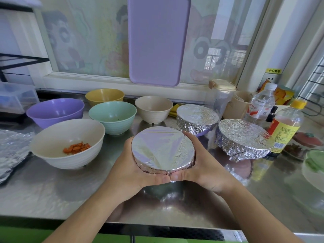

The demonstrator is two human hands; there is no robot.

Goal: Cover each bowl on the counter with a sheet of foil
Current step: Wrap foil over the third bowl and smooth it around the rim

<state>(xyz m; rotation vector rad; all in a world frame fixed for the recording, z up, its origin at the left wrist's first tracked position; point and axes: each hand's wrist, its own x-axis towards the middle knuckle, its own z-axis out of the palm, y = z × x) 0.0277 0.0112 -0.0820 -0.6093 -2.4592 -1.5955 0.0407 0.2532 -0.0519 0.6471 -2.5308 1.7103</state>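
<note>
Two hands cup a foil-covered bowl over the steel table.

The table [52, 188] runs wide and shiny, with a purple tray [157, 41] leaning upright against the window behind it. On the left stand five uncovered bowls: a purple bowl [55, 111], a white bowl [67, 144] with chopped carrot [76, 147] in it, a green bowl [113, 116], a yellow bowl [104, 96] and a beige bowl [154, 108]. On the right sit two foil-wrapped bowls [197, 118] [243, 137], close to some bottles [285, 125]. At the left edge lies loose foil [12, 148]. In the middle, the left hand [133, 171] and right hand [205, 165] hold the covered bowl [163, 149] between them, fingers curled around its sides and thumbs meeting at its near edge; it seems lifted slightly off the table, though I can't be sure.
</note>
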